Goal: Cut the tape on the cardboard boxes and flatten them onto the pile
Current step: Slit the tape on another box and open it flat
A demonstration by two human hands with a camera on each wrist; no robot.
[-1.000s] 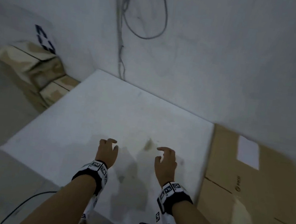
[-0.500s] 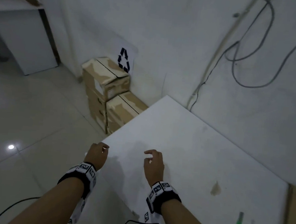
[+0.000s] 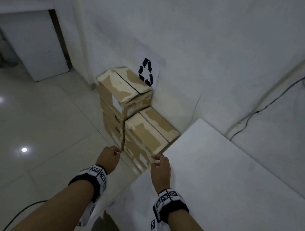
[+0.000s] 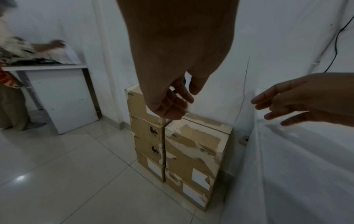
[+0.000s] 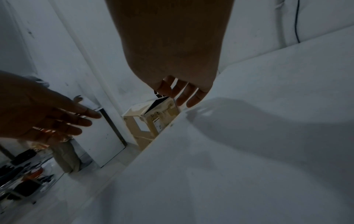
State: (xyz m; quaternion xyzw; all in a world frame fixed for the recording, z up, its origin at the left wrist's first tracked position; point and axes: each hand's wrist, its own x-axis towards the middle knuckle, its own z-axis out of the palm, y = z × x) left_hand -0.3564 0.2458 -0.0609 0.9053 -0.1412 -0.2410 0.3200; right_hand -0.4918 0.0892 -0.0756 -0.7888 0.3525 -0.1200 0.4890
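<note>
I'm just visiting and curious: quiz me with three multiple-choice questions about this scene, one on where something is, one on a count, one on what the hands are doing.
1. Where is the recycling sign?
A. On the wall just behind the taller stack
B. On the floor tiles
C. On the white table

2. How many stacks do the cardboard boxes form?
A. One
B. Two, side by side
C. Five

3. What are the left hand and right hand doing?
A. Both grip a knife
B. Both are empty, fingers loose, reaching towards the boxes
C. One carries a flattened box

Answers:
1 A: the black arrows sit on white paper on the wall, directly behind the top box of the taller stack.
2 B: the left wrist view shows a taller stack beside a shorter one, next to the white table.
3 B: every view shows spread, relaxed fingers holding nothing.
</note>
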